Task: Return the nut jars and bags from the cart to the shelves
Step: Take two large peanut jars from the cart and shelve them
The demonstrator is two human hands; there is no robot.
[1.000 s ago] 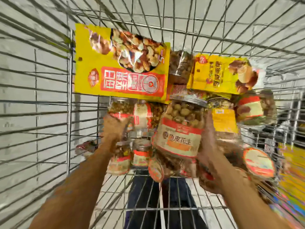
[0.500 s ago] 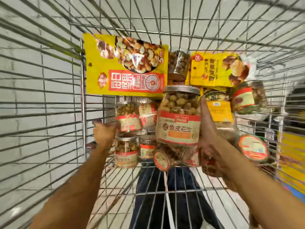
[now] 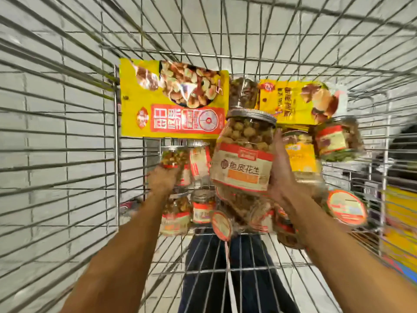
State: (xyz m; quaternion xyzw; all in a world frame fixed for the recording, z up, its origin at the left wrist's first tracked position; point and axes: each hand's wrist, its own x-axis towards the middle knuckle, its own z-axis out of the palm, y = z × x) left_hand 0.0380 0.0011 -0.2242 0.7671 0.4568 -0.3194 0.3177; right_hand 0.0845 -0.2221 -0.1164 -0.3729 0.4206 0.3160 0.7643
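I look down into a wire cart (image 3: 116,154) standing over pale floor tiles (image 3: 85,132). Two yellow nut bags lie at its far end, the large bag (image 3: 171,102) to the left of the smaller bag (image 3: 297,102). My right hand (image 3: 279,177) holds the big jar (image 3: 244,157) upright above the heap, with my palm on its right side. My left hand (image 3: 162,179) touches a small jar (image 3: 173,158), but blur hides the grip. The remaining jars are too smeared to count.

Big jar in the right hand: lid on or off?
On. A silver lid caps the big jar, which the right hand grips; nuts fill it.
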